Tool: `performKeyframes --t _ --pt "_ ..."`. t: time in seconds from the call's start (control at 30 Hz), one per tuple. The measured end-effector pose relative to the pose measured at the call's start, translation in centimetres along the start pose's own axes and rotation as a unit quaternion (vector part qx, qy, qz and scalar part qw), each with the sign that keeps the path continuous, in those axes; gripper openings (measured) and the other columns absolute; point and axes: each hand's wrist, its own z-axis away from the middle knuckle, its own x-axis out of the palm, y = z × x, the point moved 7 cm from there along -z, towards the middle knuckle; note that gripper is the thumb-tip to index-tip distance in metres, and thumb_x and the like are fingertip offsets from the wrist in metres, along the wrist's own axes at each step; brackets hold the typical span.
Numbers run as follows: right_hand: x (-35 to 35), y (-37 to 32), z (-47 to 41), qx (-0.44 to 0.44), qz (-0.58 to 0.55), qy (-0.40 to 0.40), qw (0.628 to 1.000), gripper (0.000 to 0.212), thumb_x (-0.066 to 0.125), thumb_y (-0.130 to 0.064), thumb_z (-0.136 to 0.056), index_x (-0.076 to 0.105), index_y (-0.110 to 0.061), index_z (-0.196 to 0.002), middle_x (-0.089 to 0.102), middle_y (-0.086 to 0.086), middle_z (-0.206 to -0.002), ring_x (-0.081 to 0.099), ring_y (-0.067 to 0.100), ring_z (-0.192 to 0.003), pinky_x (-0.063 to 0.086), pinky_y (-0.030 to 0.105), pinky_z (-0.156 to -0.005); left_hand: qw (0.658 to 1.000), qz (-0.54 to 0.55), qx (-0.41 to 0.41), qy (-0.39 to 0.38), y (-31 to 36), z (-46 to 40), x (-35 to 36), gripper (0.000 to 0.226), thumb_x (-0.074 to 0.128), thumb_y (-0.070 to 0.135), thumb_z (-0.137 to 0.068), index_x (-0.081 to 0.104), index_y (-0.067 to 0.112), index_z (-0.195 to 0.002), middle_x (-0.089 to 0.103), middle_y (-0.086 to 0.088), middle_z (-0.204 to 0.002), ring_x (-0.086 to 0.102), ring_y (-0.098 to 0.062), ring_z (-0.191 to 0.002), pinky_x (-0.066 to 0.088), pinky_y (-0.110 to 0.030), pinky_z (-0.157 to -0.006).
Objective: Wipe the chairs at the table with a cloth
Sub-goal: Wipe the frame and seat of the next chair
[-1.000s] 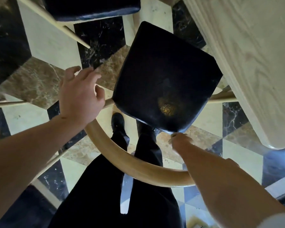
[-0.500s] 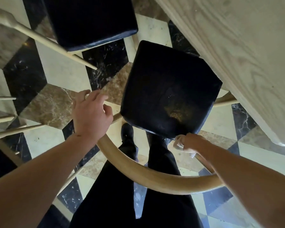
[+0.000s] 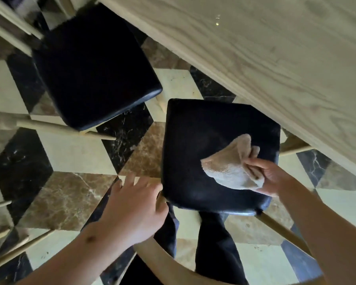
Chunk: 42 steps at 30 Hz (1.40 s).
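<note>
A floor [image 3: 70,192] of black, cream and brown marble tiles, with dark trouser legs [image 3: 214,243] standing on it.

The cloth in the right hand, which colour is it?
Beige; the cloth shows best in the head view, over the black seat.

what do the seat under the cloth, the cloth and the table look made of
Seat: black leather or vinyl, going by the smooth padded surface with a soft sheen at its edges.
Cloth: beige terry-like fabric with a nubby, folded surface.
Table: pale wood or wood veneer with visible grain lines and a matte finish.
</note>
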Motion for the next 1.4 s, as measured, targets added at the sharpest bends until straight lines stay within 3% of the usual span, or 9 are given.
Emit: performKeyframes --t 0.23,0.37,0.5,0.6,0.77,0.87,1.07,1.27,1.4 --pt "-0.3 -8.1 -6.6 -0.182 0.036 0.171 0.968 0.007 0.067 -0.016 -0.057 0.071 -0.021 -0.058 0.067 0.0 -0.072 0.066 0.015 -0.078 0.053 0.034 -0.077 0.984 0.113 0.124 -0.055 0.2 -16.6 -0.7 0.042 0.046 0.034 -0.102 0.052 0.033 -0.143 0.066 0.01 -0.126 0.061 -0.006 -0.074 0.049 -0.027 -0.078" --pt "1.2 -14.1 -7.5 -0.285 0.191 0.33 0.879 0.03 0.056 -0.043 -0.078 0.076 -0.028 -0.094 0.074 -0.006 -0.09 0.068 0.011 -0.099 0.049 0.03 -0.084 0.983 0.09 0.157 -0.043 -0.1 -21.9 1.8 0.051 0.043 0.022 -0.103 0.041 0.033 -0.152 0.033 0.009 -0.163 0.05 -0.015 -0.121 0.041 -0.025 -0.097" --pt "6.5 -17.5 -10.8 -0.374 0.315 0.321 0.811 0.043 0.047 -0.044 -0.089 0.07 -0.022 -0.061 0.069 -0.014 -0.056 0.057 -0.013 -0.051 0.041 0.009 -0.053 0.988 0.085 0.119 -0.045 -1.4 -24.9 3.4 0.059 0.041 0.025 -0.103 0.025 0.033 -0.159 0.005 0.014 -0.169 0.017 -0.015 -0.154 0.024 -0.034 -0.12" --pt "10.6 -18.2 -13.4 -0.401 0.443 0.302 0.743 0.033 0.044 -0.034 -0.084 0.07 -0.018 -0.096 0.073 -0.008 -0.07 0.065 -0.003 -0.066 0.051 0.018 -0.061 0.977 0.167 0.116 -0.072 -1.9 -25.3 4.6 0.062 0.045 0.021 -0.098 0.03 0.039 -0.156 0.005 0.017 -0.169 0.012 -0.008 -0.154 0.023 -0.028 -0.114" --pt "15.1 -14.0 -18.4 -0.366 0.652 0.181 0.639 0.049 0.053 -0.036 -0.086 0.047 -0.044 -0.134 0.065 -0.006 -0.127 0.065 0.023 -0.11 0.055 0.035 -0.084 0.836 0.548 -0.026 -0.036 -4.2 -25.9 4.1 0.052 0.047 0.005 -0.096 0.053 0.032 -0.14 0.045 0.006 -0.155 0.048 -0.01 -0.13 0.04 -0.033 -0.107" --pt "15.3 -10.7 -20.7 -0.345 0.74 0.168 0.552 0.068 0.058 -0.023 -0.09 0.035 -0.025 -0.154 0.03 -0.004 -0.163 0.021 0.014 -0.151 0.023 0.038 -0.123 0.732 0.672 -0.116 0.012 -6.5 -25.9 3.7 0.035 0.049 0.009 -0.102 0.062 0.03 -0.127 0.063 0.003 -0.122 0.059 -0.013 -0.106 0.049 -0.041 -0.096" --pt "15.9 -4.8 -19.3 -0.404 0.747 0.155 0.504 0.069 0.057 -0.017 -0.089 0.035 -0.005 -0.153 0.03 0.009 -0.162 0.017 0.021 -0.153 0.011 0.041 -0.126 0.834 0.538 0.013 0.122 -7.6 -24.5 2.1 0.046 0.047 0.032 -0.101 0.049 0.035 -0.146 0.057 0.015 -0.14 0.054 -0.006 -0.124 0.038 -0.026 -0.108" --pt "12.9 7.4 -16.0 -0.348 0.84 0.013 0.415 0.077 0.056 -0.028 -0.088 0.026 -0.012 -0.157 0.019 0.005 -0.165 0.01 0.022 -0.153 0.008 0.044 -0.126 0.901 0.409 0.071 0.124 -5.1 -25.3 0.3 0.05 0.043 0.021 -0.099 0.048 0.04 -0.145 0.065 0.009 -0.094 0.05 -0.001 -0.054 0.041 -0.017 -0.049" --pt "8.3 14.4 -13.1 -0.282 0.913 -0.091 0.279 0.076 0.059 -0.032 -0.077 0.045 -0.017 -0.149 0.044 0.002 -0.155 0.038 0.021 -0.145 0.016 0.041 -0.116 0.938 0.335 0.07 -0.049 -2.9 -26.2 1.8 0.072 0.039 0.004 -0.092 0.038 0.048 -0.15 0.028 0.016 -0.163 0.064 0.007 -0.084 0.046 -0.019 -0.056"
